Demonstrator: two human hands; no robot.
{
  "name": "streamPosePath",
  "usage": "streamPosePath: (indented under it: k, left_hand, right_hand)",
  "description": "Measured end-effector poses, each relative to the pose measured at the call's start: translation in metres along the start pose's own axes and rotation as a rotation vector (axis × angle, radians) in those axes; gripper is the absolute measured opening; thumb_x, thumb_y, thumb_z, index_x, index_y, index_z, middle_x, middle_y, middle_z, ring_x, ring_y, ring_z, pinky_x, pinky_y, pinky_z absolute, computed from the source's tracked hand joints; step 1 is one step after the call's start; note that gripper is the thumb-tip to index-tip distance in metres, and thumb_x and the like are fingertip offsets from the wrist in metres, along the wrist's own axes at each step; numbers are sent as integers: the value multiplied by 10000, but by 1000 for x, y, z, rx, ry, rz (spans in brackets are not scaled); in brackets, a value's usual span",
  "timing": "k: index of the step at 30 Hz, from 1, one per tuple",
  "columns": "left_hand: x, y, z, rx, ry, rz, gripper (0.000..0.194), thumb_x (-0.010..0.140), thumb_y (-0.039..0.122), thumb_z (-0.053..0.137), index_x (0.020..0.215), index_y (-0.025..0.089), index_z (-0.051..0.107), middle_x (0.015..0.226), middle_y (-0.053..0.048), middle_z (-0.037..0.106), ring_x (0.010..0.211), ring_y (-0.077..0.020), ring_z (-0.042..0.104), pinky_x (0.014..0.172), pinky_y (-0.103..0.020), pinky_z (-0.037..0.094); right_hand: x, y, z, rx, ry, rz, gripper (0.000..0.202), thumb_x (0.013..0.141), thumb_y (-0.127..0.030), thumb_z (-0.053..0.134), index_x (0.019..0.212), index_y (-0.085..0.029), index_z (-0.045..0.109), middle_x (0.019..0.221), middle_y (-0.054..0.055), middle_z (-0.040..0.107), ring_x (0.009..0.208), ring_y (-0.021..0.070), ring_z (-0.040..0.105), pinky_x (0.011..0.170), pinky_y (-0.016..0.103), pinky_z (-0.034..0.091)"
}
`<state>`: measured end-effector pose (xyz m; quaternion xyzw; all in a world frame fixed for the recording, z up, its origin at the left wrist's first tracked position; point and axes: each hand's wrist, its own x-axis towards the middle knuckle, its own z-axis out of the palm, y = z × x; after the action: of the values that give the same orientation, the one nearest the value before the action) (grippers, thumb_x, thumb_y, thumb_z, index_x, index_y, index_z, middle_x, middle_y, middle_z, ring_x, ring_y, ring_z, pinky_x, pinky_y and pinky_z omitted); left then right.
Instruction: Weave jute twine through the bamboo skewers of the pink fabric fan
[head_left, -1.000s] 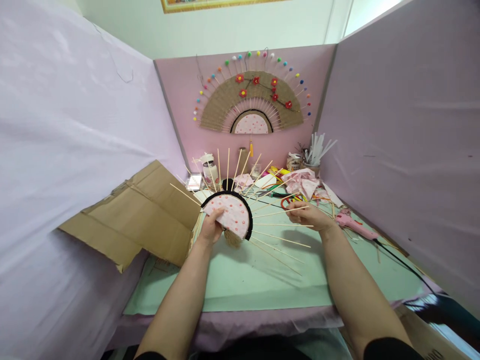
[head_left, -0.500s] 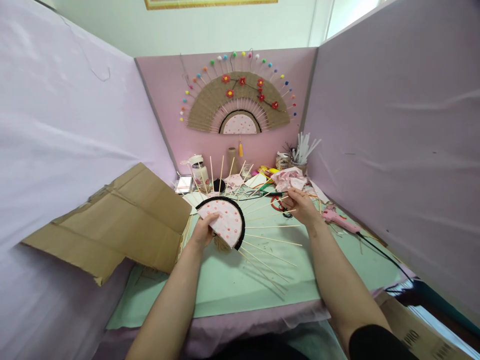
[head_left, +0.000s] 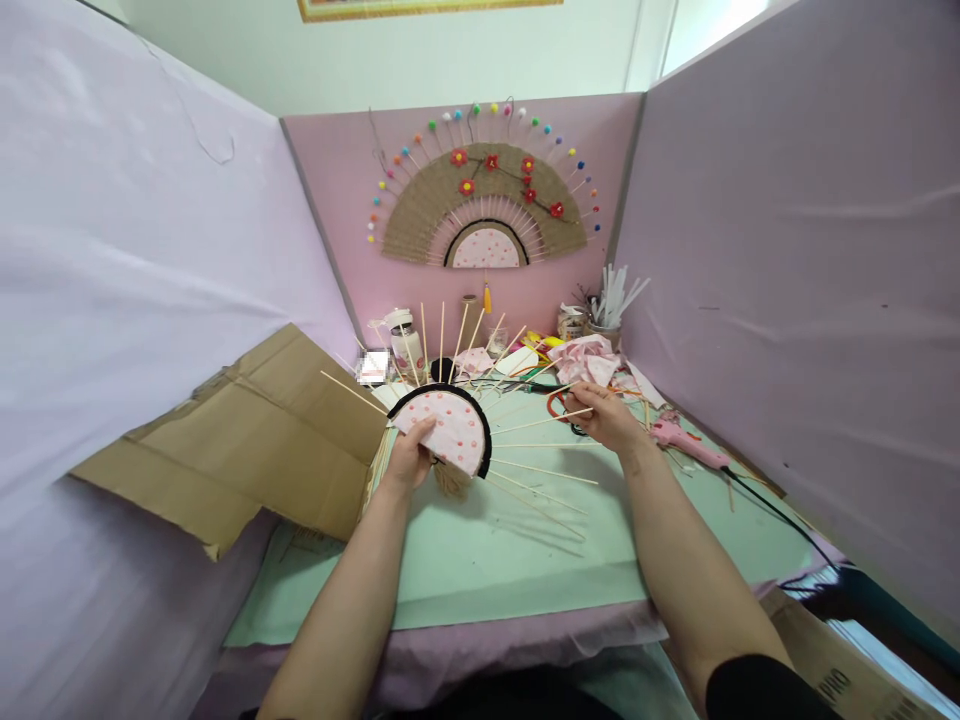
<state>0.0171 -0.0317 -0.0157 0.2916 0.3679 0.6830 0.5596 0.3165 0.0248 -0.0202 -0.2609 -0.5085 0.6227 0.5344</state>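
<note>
My left hand [head_left: 411, 458] is closed on the lower edge of a half-round fan base [head_left: 459, 436], its thumb lying on the front. White cloth with pink dots covers the base, and a black band [head_left: 480, 412] runs along its curved rim. Several thin wooden sticks [head_left: 546, 445] fan out from that rim. At the right, my right hand [head_left: 600, 415] pinches the outer end of one of these sticks. Under the base hangs a bundle of tan cord or fibre [head_left: 450, 482], partly hidden.
A finished fan [head_left: 420, 215] hangs on the pink back panel. Bent cardboard [head_left: 262, 430] leans at the left. On the green tabletop [head_left: 517, 590] lie a pink glue gun [head_left: 686, 440] with its cable and crumpled pink cloth [head_left: 585, 358]. A white-lidded bottle [head_left: 405, 345] stands behind.
The fan base has turned a little counter-clockwise, its lower right corner rising. A stick at its left now shows clearly. Both hands keep their hold, and the camera view has shifted slightly.
</note>
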Motion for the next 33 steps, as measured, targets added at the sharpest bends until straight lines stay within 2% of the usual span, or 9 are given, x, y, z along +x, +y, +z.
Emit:
streamPosePath:
  k: [3,6,11,15,20,23,26,29,33]
  left_hand:
    - [1,0,-1,-36,-10,-7,312,583,206,753,866,122,651,828,-57,699,759,-175,647,729,-281,503]
    - [2,-1,-4,-55,-32,-13,326,598,210,749,893,117,645,854,-65,698,753,-169,646,713,-276,505]
    - [2,1,-5,-107,-64,-8,323,632,199,733,933,120,644,856,-48,700,738,-150,647,689,-256,512]
    - [3,1,-4,-147,-76,5,309,658,202,720,947,124,643,881,-48,703,755,-146,652,719,-260,516]
    - [3,-1,-5,-177,-79,25,299,673,188,711,959,136,642,890,-34,707,773,-136,653,746,-251,513]
    - [3,-1,-5,-183,-72,25,295,681,184,704,966,137,641,888,-29,709,773,-133,653,729,-245,517]
    - [2,0,-4,-188,-51,24,274,679,180,703,941,127,643,866,-27,710,758,-127,653,715,-230,518]
    - [2,1,-4,-184,-47,29,267,680,180,702,935,129,642,870,-30,710,758,-128,655,723,-233,520]
    - [4,0,-5,-164,-50,28,255,685,186,696,929,134,645,861,-35,710,752,-140,658,712,-241,521]
  right_hand:
    - [0,4,1,-83,-70,74,302,696,-365,723,629,-179,495,513,-79,257,446,53,211,424,219,174]
    - [0,9,4,-145,-153,163,286,680,-386,728,675,-156,558,533,-65,332,457,46,223,438,224,150]
    - [-2,19,10,-316,-328,307,294,673,-404,722,711,-131,620,509,-67,364,455,42,240,453,223,159]
    - [-4,21,25,-497,-457,344,317,698,-440,683,722,-127,640,564,-39,450,497,55,314,467,215,208]
    - [-6,23,40,-601,-578,378,330,704,-455,661,683,-127,633,563,-34,460,524,69,343,479,210,235]
    - [-5,23,36,-602,-568,375,321,712,-450,656,696,-130,635,567,-33,464,524,71,350,479,209,240]
    - [-4,21,26,-544,-479,343,334,716,-456,662,765,-127,646,553,-34,456,512,72,349,472,211,238]
    - [-4,18,15,-389,-381,325,328,683,-440,704,774,-134,629,528,-50,427,478,63,316,461,217,231]
    - [-4,14,4,-254,-287,303,311,637,-389,754,766,-140,619,660,-9,525,480,45,326,466,225,254]
